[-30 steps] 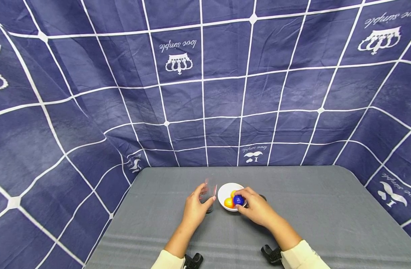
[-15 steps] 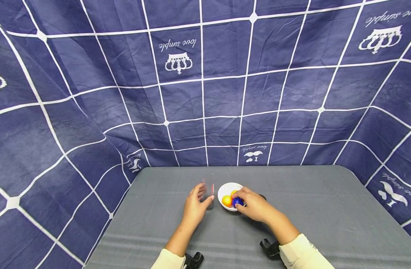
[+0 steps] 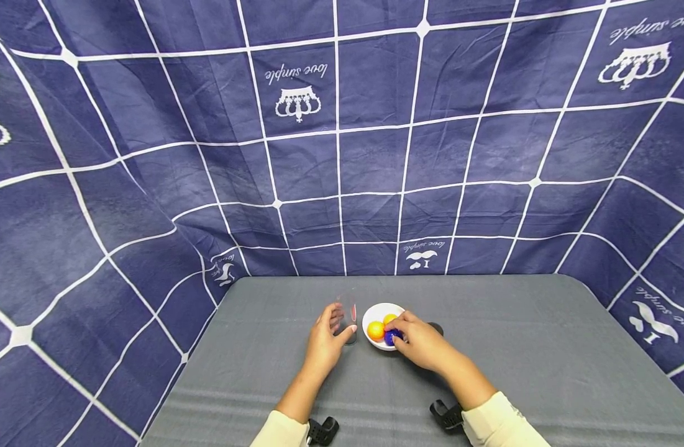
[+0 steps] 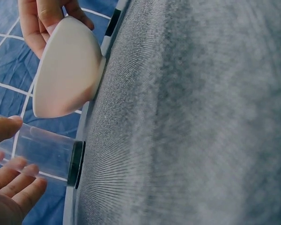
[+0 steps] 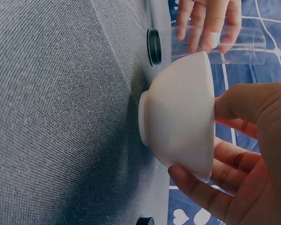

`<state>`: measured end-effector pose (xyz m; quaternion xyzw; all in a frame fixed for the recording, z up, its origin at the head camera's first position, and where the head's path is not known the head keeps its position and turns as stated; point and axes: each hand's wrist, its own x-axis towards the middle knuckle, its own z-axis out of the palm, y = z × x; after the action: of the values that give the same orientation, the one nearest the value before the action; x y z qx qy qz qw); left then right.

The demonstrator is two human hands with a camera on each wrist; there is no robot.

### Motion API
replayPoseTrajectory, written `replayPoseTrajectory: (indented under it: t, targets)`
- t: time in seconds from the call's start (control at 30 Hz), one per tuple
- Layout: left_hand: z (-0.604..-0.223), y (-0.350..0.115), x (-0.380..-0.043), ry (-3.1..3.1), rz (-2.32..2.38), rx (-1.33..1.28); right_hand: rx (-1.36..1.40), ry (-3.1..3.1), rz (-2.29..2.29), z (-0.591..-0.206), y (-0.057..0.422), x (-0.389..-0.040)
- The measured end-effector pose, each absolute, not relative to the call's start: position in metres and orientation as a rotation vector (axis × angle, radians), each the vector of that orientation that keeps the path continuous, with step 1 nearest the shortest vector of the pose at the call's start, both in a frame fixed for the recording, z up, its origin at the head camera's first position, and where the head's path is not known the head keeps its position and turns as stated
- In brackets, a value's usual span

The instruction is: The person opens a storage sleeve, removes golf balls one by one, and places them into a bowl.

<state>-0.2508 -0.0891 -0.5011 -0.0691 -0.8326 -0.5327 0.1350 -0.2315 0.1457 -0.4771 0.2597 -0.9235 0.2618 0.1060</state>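
Note:
My left hand (image 3: 325,344) holds a clear cylinder (image 4: 47,150) with a black base (image 4: 76,164), thumb on one side and fingers on the other. The cylinder stands upright on the grey table beside a white bowl (image 5: 182,112). Inside the bowl lie an orange ball (image 3: 376,331) and a yellow-orange one (image 3: 389,319) partly behind it. My right hand (image 3: 425,343) reaches over the bowl's right rim and pinches a shiny blue ball (image 3: 392,338) between thumb and fingers, low among the others. One right finger lies along the bowl's outer wall.
A dark round object (image 3: 438,328) sits on the table just right of the bowl, partly behind the right hand. Grey cloth covers the table (image 3: 515,347). A blue curtain with white lines (image 3: 375,155) hangs behind and at both sides.
The blue ball has gone lower into the bowl with my right hand, and the orange ball has shifted slightly left. The cylinder, blurred and tilted before, now stands straight in my left hand.

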Motion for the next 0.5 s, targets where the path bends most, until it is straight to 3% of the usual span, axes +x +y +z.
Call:
replayPoseTrajectory:
  t: [0.5]
  targets:
    - [-0.504,-0.091,-0.2538,-2.491,-1.382,-0.254,0.731,-2.735,0.703,-0.4733,0.1439,-0.2294]
